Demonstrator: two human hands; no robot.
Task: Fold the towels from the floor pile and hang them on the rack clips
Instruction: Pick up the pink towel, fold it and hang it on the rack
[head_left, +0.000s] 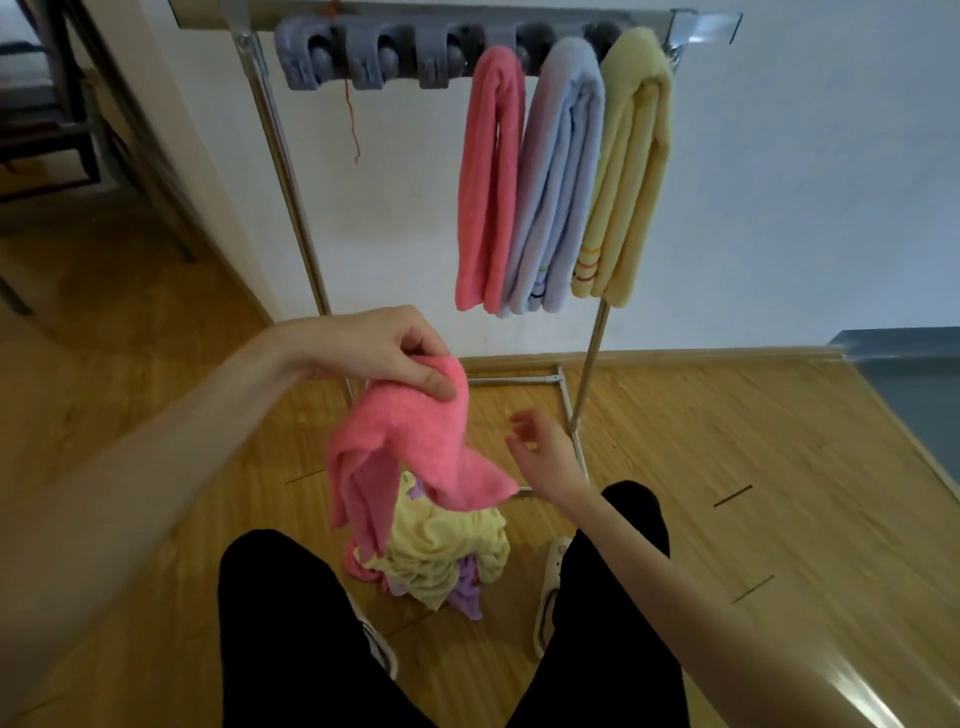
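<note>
Pinching a soft, light pink terry towel (410, 447) by one edge, the left hand (384, 353) dangles it limp above the floor pile; the right hand (540, 447), spread beside it, should probably take a corner.

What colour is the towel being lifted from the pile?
Pink; the left hand pinches the towel, head view.

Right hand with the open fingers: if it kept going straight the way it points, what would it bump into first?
Probably the pink towel hanging from the left hand. The right hand points its open fingers up and left toward that cloth, though depth is hard to judge from the head view.
</note>
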